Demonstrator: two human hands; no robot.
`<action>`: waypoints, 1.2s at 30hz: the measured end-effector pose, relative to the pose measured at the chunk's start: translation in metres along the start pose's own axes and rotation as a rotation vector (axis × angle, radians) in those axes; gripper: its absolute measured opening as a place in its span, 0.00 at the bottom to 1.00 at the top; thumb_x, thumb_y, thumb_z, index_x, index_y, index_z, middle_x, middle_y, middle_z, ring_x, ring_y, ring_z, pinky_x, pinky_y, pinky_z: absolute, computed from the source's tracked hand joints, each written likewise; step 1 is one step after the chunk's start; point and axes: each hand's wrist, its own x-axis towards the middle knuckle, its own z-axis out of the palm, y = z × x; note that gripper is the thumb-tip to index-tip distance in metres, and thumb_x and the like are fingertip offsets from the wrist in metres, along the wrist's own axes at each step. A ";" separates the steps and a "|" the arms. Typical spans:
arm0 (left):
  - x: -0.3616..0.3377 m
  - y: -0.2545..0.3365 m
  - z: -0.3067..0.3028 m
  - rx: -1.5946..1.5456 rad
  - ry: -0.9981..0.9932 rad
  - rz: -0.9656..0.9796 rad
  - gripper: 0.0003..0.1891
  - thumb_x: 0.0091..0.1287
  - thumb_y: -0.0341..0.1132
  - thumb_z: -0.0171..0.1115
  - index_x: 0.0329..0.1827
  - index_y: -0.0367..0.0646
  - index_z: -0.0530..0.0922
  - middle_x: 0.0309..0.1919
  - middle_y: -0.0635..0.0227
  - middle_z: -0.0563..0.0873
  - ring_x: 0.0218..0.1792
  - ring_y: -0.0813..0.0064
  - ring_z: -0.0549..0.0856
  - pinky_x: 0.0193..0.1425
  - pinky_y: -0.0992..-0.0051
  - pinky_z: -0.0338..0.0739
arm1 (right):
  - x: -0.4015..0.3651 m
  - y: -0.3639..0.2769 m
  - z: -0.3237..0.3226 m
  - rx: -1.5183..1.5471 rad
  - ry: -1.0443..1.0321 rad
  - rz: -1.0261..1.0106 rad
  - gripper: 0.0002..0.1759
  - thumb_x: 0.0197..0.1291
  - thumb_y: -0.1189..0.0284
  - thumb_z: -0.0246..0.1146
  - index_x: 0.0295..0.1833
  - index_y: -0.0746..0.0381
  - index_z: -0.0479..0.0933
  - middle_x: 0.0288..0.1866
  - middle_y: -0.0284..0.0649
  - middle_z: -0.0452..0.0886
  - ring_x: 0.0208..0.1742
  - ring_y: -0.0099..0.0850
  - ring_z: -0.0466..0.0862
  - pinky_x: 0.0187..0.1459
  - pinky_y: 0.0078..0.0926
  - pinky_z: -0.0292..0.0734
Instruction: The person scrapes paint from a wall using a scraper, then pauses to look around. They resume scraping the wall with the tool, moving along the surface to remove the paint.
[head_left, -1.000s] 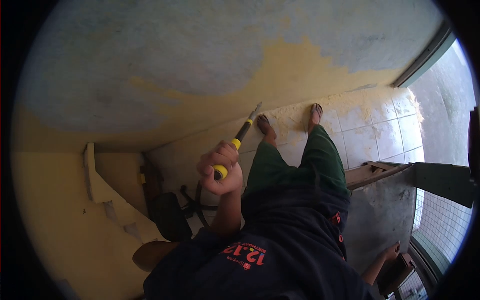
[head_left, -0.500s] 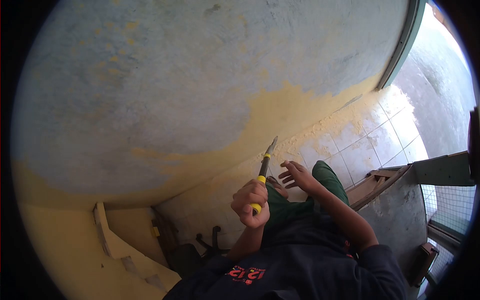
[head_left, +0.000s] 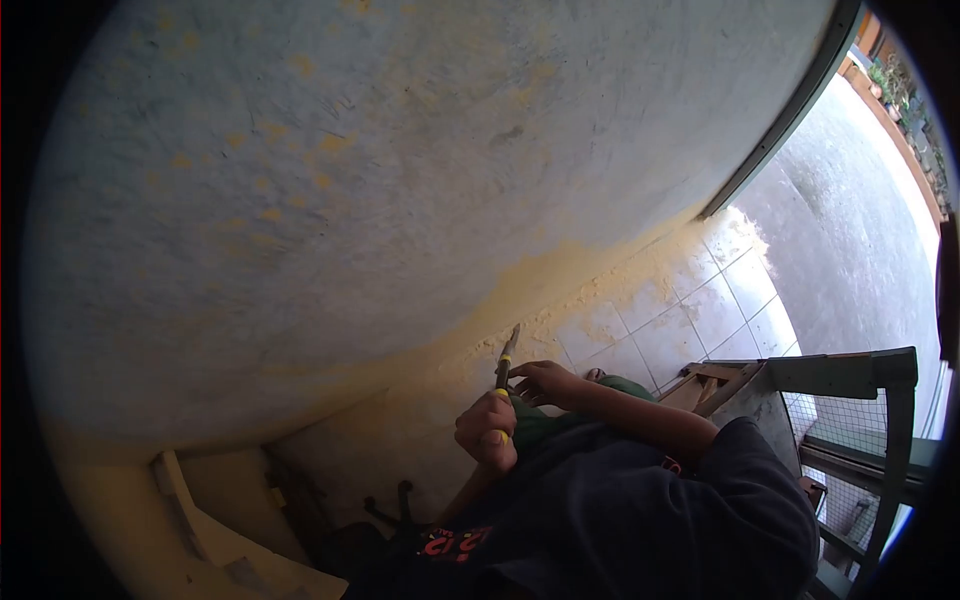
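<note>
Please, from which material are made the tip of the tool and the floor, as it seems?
Tool tip: probably metal, dull; it looks greyish and thin.
Floor: likely glazed ceramic tiles, since pale squares with straight joints shine near the doorway; polished stone remains possible.

"What is found ahead of the person?"

"A wall [head_left: 300, 250] is faced, and along its foot the floor [head_left: 660, 340] is strewn with flakes [head_left: 590, 295]."

"And between body and wall?"

"A scraper [head_left: 509, 358] is held there in the left hand [head_left: 487, 427], its tip pointed away from the body. The right hand [head_left: 545, 383] is placed just beside its shaft; whether it is touched cannot be told."

"To the right?"

"The wall is ended by a door frame [head_left: 785, 125], beyond which paved ground [head_left: 850, 190] is seen, edged by plants [head_left: 882, 80]. Nearer, a wooden frame [head_left: 712, 384] and mesh [head_left: 855, 415] are placed."

"To the left?"

"A stepped ledge [head_left: 215, 525] is seen, with chair legs [head_left: 403, 508] between it and the body."
</note>
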 end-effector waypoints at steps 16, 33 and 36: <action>0.130 -0.007 -0.046 -0.004 -0.797 0.089 0.16 0.66 0.38 0.63 0.23 0.41 0.71 0.16 0.69 0.75 0.18 0.72 0.74 0.35 0.66 0.75 | 0.077 -0.035 0.107 -0.707 0.825 -1.383 0.29 0.53 0.66 0.78 0.51 0.62 0.67 0.60 0.49 0.69 0.64 0.51 0.71 0.60 0.43 0.72; 0.156 -0.025 -0.046 -0.133 -1.889 -0.023 0.16 0.54 0.45 0.66 0.19 0.44 0.73 0.16 0.70 0.71 0.20 0.66 0.77 0.29 0.67 0.72 | 0.137 -0.059 0.086 -0.708 0.696 -1.687 0.19 0.58 0.73 0.66 0.18 0.61 0.69 0.19 0.39 0.70 0.30 0.39 0.71 0.43 0.38 0.70; 0.154 -0.028 -0.057 -0.154 -1.694 -0.020 0.15 0.55 0.44 0.63 0.19 0.44 0.73 0.16 0.68 0.73 0.18 0.65 0.77 0.27 0.65 0.71 | 0.137 -0.062 0.091 -0.706 0.721 -1.646 0.18 0.57 0.73 0.67 0.18 0.61 0.69 0.18 0.39 0.71 0.29 0.38 0.72 0.43 0.37 0.70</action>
